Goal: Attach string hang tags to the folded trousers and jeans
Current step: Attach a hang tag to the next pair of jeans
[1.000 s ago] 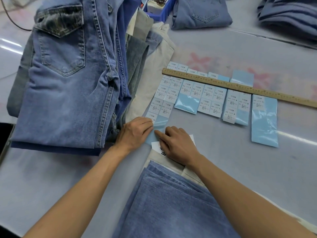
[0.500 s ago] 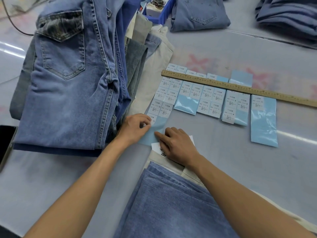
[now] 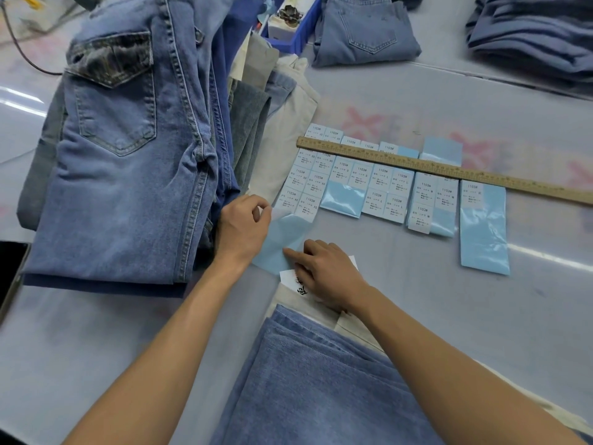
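Grey work table [image 3: 417,316], denim everywhere. Left hand [image 3: 242,229] pinches a white sticker [image 3: 276,214] between thumb and finger, at the corner of the nearest blue backing sheet [image 3: 282,239]. Right hand [image 3: 327,273] lies on a white paper tag [image 3: 290,277], forefinger stretched out, pressing that sheet's near end. At twelve o'clock from the hands, more sticker sheets [image 3: 369,184] sit under a wooden ruler [image 3: 449,168]. Folded jeans [image 3: 314,387] at six o'clock, stacked jeans [image 3: 128,162] at nine.
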### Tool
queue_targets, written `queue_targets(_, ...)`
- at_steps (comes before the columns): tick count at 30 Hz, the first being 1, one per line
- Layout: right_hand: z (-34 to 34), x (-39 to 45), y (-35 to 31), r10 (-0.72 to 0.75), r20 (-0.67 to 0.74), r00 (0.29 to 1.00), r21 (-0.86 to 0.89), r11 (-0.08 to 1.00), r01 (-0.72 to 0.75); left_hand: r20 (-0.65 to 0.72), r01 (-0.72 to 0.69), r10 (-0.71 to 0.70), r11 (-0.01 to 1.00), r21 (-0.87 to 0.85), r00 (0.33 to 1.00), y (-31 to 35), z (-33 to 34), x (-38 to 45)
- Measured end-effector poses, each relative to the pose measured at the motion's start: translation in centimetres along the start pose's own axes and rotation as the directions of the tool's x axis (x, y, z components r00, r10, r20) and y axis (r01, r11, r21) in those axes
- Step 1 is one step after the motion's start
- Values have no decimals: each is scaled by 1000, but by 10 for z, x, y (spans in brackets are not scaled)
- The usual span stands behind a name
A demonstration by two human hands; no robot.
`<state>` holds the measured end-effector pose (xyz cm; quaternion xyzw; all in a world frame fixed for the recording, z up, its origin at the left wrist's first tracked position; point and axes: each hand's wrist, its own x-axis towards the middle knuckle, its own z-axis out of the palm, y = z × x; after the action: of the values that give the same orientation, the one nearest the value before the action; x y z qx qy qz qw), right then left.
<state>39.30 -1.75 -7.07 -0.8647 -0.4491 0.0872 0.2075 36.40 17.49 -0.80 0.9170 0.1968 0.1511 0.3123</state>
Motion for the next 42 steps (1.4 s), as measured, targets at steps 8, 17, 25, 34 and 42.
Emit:
queue_targets(8,-5,-2,3,18,102,995,3,1000,-18,-168,93,-125,979,-183,978,27,-17,4)
queue_targets(17,-90,-48,-2,364,-168,916,362,887,-287,-312,-71,12,982,-176,950,53,-22,-44)
queue_targets(25,-90,-194,-51,874,196,444,745,162,-647,-362,-295,246,952,-85,899,83,0,-121)
queue_targets(34,-55,-230,-66,865,12,502,469,438,-767,-66,-747,751,660,76,657,80,31,-231)
queue_targets(42,-48,-234,-60,858,-21,513,475,460,-751,76,-759,756,651,12,650,51,37,-281)
